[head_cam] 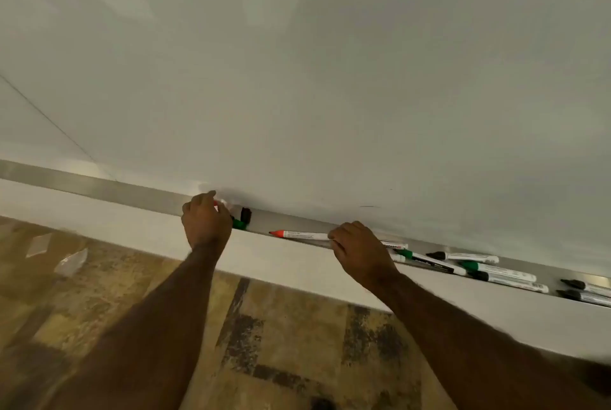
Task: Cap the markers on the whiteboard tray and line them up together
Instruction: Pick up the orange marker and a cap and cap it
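A metal whiteboard tray (99, 185) runs from the left edge down to the right. My left hand (205, 222) is over a small heap of loose caps: a red cap (216, 204) shows at my fingers, and a green cap (238, 224) and a black cap (245, 214) lie just right of them. An uncapped red marker (297, 234) lies in the tray with its tip pointing left; my right hand (358, 252) is closed on its rear end. Right of that hand lie several uncapped green and black markers (476, 266), scattered at angles.
The whiteboard (330, 79) fills the upper view. Under the tray runs a white ledge (291, 264). Below it is a worn brown patterned floor (264, 343) with scraps of clear plastic (71, 262) at the left.
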